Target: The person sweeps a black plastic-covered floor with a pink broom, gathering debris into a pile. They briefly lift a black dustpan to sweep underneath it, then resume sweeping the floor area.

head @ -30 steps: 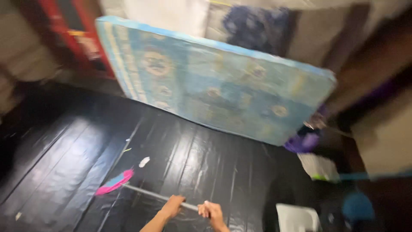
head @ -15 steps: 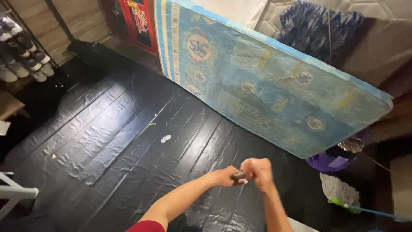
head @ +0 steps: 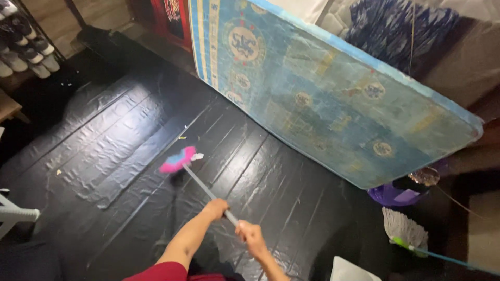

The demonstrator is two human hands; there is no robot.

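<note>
Head view: both hands grip a broom out over a dark plastic-covered floor.

Left hand and right hand are closed around the grey handle; the pink-and-blue broom head sits beside a white scrap. A wide stroke could likely knock the leaning blue mattress, patterned with round emblems. A red panel stands behind; a mop lies right.
</note>
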